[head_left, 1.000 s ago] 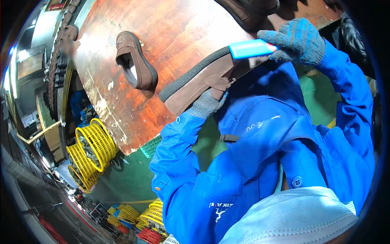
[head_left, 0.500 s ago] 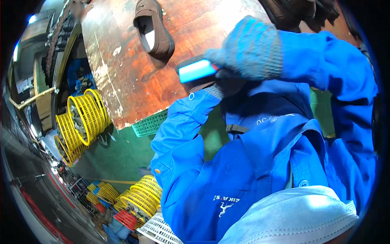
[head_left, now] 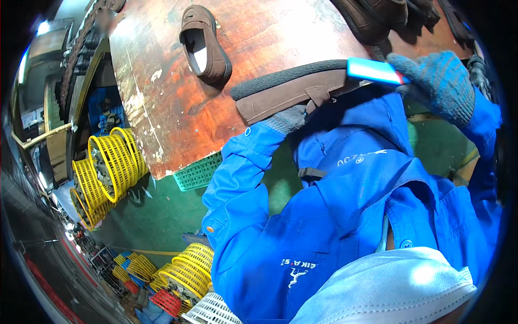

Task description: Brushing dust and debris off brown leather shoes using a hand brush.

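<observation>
My gloved left hand (head_left: pixel 292 118) is closed on a brown loafer (head_left: pixel 286 99) near its upper edge; the shoe is turned on its side, its dark textured sole facing away from me. My right hand (head_left: pixel 443 86), in a grey-blue knitted glove, grips one end of a pale blue-and-white block-shaped tool (head_left: pixel 372 71) with a touch of red by the fingers. The tool lies against or just over the toe end of the loafer and hides part of it; contact cannot be made out. Another brown loafer (head_left: pixel 206 48) stands upright on the worn reddish table (head_left: pixel 178 121).
More brown shoes (head_left: pixel 372 19) sit at the table's far right. Below its left edge are yellow round baskets (head_left: pixel 110 167) and a green crate (head_left: pixel 198 171). Further yellow baskets (head_left: pixel 189 264), a red basket (head_left: pixel 165 302) and a white one (head_left: pixel 211 310) stand lower left on the green floor.
My right hand has swept the blue-and-white tool to the right, from the shoe's left end to its toe end. This uncovers the loafer's side and sole. My left hand stays nearly in place.
</observation>
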A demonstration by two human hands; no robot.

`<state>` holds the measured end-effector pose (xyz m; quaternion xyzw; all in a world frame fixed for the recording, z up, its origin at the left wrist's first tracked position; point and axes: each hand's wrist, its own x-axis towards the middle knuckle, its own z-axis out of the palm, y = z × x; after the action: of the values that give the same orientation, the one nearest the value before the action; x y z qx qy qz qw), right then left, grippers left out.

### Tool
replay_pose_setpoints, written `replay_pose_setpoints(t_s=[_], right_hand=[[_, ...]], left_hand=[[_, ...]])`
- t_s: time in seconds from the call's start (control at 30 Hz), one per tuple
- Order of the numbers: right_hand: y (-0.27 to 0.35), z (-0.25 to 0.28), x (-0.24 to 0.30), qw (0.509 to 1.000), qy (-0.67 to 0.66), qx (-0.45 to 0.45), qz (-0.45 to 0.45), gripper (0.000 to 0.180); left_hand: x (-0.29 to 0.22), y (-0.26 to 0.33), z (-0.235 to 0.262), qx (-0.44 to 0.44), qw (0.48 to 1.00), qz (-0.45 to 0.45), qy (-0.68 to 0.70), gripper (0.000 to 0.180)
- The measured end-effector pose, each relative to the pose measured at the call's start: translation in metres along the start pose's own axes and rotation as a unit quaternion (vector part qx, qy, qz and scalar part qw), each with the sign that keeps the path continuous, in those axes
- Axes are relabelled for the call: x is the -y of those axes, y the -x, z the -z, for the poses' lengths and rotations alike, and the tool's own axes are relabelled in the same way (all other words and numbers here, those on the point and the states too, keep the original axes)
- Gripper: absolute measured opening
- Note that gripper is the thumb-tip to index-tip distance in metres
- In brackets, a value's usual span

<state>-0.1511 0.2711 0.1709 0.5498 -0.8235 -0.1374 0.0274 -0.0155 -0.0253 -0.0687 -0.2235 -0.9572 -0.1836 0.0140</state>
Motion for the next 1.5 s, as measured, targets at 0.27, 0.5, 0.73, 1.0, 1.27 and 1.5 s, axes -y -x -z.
replay_pose_setpoints(t_s=[0.27, 0.5, 0.73, 1.0, 1.27, 1.5], right_hand=[[0.045, -0.049, -0.025, 0.978, -0.174, 0.004, -0.118, 0.045], [0.010, -0.045, 0.006, 0.910, -0.387, -0.069, -0.131, 0.046], [-0.063, -0.050, 0.061, 0.803, -0.554, -0.216, 0.033, 0.048], [-0.070, -0.073, 0.072, 0.775, -0.574, -0.264, 0.004, 0.049], [-0.072, -0.027, 0.033, 0.819, -0.472, -0.318, 0.070, 0.052], [-0.086, -0.008, 0.023, 0.739, -0.596, -0.302, 0.083, 0.048]], left_hand=[[-0.037, 0.023, 0.049, -0.075, 0.901, 0.269, 0.333, 0.040], [-0.060, 0.010, 0.082, -0.566, 0.351, 0.279, 0.691, 0.056], [-0.080, -0.005, 0.114, -0.550, 0.447, 0.183, 0.681, 0.056], [-0.110, -0.031, 0.143, -0.563, 0.566, 0.204, 0.567, 0.046], [-0.105, -0.040, 0.164, -0.463, 0.798, 0.145, 0.358, 0.044], [-0.105, -0.048, 0.176, -0.430, 0.773, 0.150, 0.441, 0.052]])
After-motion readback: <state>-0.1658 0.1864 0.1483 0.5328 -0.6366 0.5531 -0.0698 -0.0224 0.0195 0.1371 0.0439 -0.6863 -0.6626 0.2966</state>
